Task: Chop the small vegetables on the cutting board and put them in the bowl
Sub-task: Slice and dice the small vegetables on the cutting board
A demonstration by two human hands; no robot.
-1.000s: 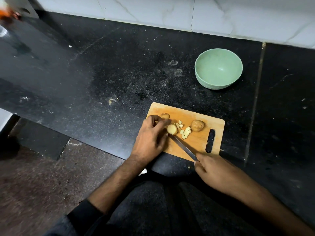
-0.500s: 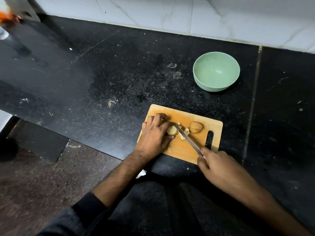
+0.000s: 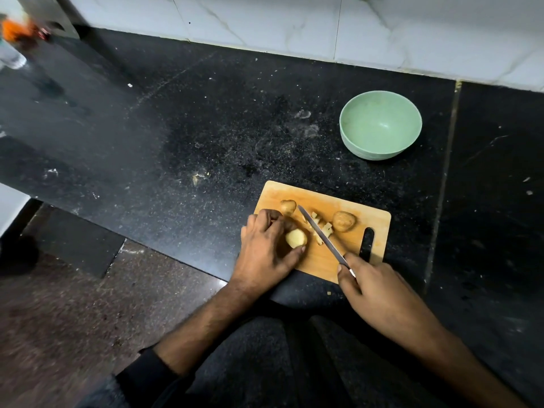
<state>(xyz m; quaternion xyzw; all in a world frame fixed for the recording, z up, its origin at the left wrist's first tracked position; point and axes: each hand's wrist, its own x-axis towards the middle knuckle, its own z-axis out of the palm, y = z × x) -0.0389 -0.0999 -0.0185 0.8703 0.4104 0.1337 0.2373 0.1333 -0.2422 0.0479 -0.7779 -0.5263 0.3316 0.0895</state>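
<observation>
I see the knife [image 3: 322,237] has swung up off the pale potato piece [image 3: 295,238], its tip now near the far small potato [image 3: 288,206]. My left hand [image 3: 266,254] pinches that piece on the cutting board [image 3: 379,219]; my right hand [image 3: 379,290] grips the handle; chopped bits [image 3: 323,228] lie under the blade

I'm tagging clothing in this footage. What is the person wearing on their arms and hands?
Both hands are bare: no gloves, rings or watch show on the left hand or the right hand. A dark sleeve is pushed up past the left forearm. No sleeve shows on the right arm.
</observation>
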